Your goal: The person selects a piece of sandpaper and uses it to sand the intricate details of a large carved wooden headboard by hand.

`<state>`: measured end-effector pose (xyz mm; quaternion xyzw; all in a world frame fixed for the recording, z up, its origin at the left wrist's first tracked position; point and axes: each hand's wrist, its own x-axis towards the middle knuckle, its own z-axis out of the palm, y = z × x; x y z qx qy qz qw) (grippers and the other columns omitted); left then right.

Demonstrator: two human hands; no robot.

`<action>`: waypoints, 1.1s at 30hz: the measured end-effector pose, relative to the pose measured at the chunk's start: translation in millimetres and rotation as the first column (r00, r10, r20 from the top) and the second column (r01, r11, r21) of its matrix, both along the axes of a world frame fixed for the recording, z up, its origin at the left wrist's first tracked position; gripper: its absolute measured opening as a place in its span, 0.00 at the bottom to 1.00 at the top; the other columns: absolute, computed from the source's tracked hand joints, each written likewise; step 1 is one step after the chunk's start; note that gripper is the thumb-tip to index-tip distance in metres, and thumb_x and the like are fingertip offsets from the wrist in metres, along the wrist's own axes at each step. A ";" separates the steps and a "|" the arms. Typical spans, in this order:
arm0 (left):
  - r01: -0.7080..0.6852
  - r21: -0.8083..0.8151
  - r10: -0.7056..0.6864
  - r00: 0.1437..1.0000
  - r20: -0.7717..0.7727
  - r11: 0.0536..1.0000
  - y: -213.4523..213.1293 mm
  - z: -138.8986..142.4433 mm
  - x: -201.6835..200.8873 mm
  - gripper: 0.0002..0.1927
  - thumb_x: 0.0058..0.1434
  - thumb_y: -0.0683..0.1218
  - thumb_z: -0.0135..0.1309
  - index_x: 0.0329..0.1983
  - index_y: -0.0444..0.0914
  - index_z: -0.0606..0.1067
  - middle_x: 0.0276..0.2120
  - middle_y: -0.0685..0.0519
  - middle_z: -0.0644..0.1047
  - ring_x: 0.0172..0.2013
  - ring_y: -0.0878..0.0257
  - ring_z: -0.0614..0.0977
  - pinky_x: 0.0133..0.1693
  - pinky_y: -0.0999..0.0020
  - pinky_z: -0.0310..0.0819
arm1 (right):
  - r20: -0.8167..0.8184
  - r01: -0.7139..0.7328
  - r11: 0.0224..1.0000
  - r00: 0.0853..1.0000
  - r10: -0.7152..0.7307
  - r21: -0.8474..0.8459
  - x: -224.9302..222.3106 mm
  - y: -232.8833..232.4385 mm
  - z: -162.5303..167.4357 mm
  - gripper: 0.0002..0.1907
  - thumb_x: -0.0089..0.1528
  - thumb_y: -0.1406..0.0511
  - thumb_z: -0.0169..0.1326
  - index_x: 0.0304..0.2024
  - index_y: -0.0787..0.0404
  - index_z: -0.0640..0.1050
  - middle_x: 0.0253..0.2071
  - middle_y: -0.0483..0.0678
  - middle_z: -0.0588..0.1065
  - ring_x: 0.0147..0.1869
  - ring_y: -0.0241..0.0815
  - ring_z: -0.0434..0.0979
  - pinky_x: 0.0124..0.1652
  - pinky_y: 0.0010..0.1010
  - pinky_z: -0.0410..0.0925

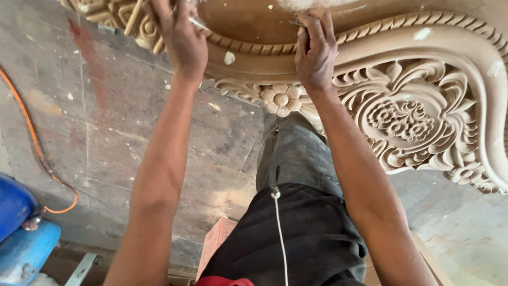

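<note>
I see the carved wooden panel [423, 106] stretching across the far right: pale wood, a rope-like beaded border, deep floral scrollwork and a small rosette near its lower edge, flecked with white filler. My left hand [180, 37] is closed around a thin metal tool [198, 24] at the far left of the border. My right hand [315, 50] presses on the border, fingers curled; whether it grips anything I cannot tell. An orange cable [32, 137] lies on the floor at left.

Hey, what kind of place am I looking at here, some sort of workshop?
Most likely a woodcarving or furniture workshop. A large carved wooden panel with floral relief fills the top, both hands work at its rope-pattern edge, the stone floor is dusty and stained, and an orange cable runs across it.
</note>
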<state>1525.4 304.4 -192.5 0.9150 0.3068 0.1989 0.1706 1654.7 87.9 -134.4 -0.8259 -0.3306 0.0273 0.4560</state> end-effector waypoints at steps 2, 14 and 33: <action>-0.019 -0.037 0.020 1.000 0.010 0.999 -0.9 -5.4 -4.3 0.33 0.71 0.32 0.58 0.77 0.38 0.64 0.78 0.44 0.47 0.78 0.44 0.45 0.79 0.43 0.36 | 0.001 0.010 1.000 1.000 -0.010 -0.007 0.1 -0.3 -1.3 0.11 0.68 0.78 0.52 0.51 0.65 0.76 0.52 0.57 0.73 0.53 0.57 0.78 0.51 0.43 0.73; 0.186 0.094 -0.175 0.978 -0.117 0.978 -2.6 0.5 -4.5 0.11 0.60 0.29 0.57 0.37 0.38 0.78 0.50 0.54 0.73 0.59 0.51 0.68 0.64 0.43 0.63 | -0.004 -0.018 1.000 1.000 0.018 -0.012 1.7 -1.5 1.5 0.10 0.67 0.78 0.52 0.50 0.66 0.75 0.52 0.56 0.73 0.53 0.57 0.79 0.51 0.41 0.74; 0.523 -0.584 -0.421 0.851 0.315 0.620 -164.6 45.0 53.7 0.17 0.69 0.38 0.55 0.61 0.36 0.74 0.54 0.48 0.80 0.54 0.56 0.81 0.57 0.60 0.77 | -0.494 0.197 0.979 0.847 -0.198 -0.054 2.0 -104.1 -8.5 0.11 0.71 0.60 0.58 0.42 0.62 0.77 0.37 0.43 0.73 0.38 0.32 0.70 0.38 0.26 0.68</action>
